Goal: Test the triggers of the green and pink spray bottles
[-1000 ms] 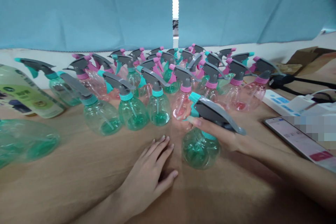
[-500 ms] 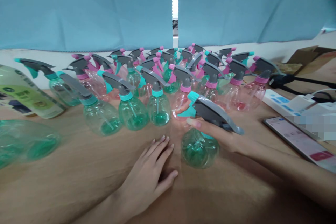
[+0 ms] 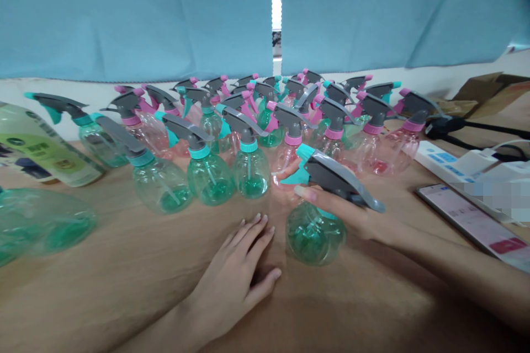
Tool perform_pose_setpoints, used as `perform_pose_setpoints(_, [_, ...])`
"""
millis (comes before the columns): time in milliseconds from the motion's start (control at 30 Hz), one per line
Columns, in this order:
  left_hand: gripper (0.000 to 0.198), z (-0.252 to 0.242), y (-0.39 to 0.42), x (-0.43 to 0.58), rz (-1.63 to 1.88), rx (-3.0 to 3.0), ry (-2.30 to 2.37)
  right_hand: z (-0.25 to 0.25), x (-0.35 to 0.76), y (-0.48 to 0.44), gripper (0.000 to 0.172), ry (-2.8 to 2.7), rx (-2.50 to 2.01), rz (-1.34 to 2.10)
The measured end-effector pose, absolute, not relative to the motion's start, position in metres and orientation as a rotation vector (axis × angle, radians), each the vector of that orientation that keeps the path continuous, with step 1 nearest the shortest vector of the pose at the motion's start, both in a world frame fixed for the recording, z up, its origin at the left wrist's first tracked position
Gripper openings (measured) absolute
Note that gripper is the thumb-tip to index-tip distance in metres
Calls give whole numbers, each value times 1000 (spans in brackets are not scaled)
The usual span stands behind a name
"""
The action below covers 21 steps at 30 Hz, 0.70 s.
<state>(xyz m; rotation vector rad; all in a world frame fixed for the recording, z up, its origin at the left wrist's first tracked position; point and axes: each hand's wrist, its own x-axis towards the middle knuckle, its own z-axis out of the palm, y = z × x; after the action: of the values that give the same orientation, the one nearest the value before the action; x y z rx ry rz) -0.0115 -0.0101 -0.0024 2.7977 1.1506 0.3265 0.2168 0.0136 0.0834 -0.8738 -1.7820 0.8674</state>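
My right hand (image 3: 331,202) is wrapped round the neck of a green spray bottle (image 3: 311,236) with a grey and teal spray head, one finger at its trigger. The bottle stands on the wooden table (image 3: 136,270). To its left, my left hand (image 3: 238,265) lies palm down on the table with its fingers spread, holding nothing. Just beyond the hands stand more green bottles, among them one with a teal collar (image 3: 251,171) and a wider one (image 3: 210,176). A pink bottle (image 3: 289,155) is partly hidden behind the held one.
Several pink and green spray bottles crowd the back, before a blue curtain (image 3: 144,16). At the left lie a large labelled bottle (image 3: 49,149) and clear green bottle bodies (image 3: 62,223). A phone (image 3: 467,220), a power strip (image 3: 443,160) and cardboard (image 3: 488,94) are at the right.
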Motion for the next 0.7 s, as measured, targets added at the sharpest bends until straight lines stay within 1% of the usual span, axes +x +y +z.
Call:
perform_pose_setpoints(100, [53,-3,-10,-11,331,2794,1152,85,216,13,9,-1763,-929,869])
perform_pose_setpoints(333, [54,-3,-10,-12,342,2780,1158,85,216,13,5,-1770,-897,862])
perform_pose_setpoints(600, [54,-2,-10,-11,292,2803,1162,86,215,14,17,-1781,-885,847])
perform_pose_setpoints(700, [55,-1,-11,-11,289,2813,1156,86,214,13,26,-1765,-890,863])
